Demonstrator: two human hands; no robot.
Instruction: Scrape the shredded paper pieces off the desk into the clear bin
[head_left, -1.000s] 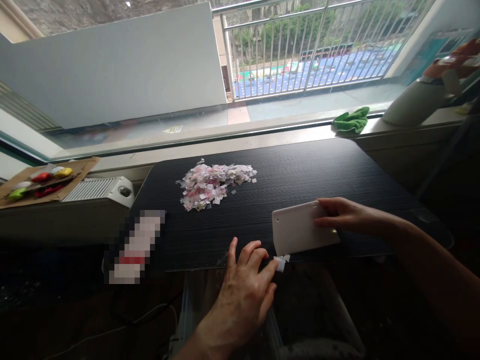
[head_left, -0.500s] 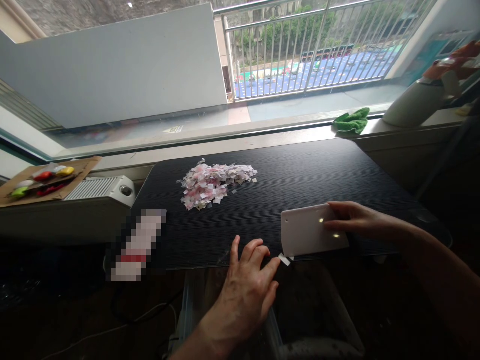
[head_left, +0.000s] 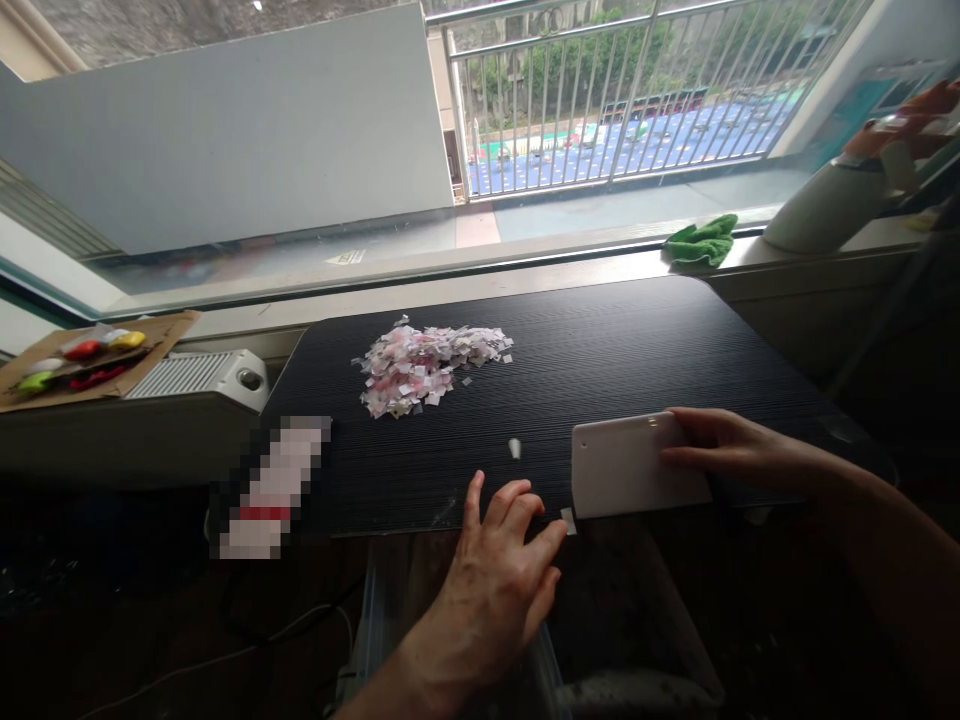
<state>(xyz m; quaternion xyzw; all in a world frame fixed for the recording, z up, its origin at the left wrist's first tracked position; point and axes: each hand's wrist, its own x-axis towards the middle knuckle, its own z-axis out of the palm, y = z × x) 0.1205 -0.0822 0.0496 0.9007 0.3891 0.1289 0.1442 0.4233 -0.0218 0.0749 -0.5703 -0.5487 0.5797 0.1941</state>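
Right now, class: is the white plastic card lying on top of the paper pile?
No: the white card sits near the table edge, apart from the paper pile.
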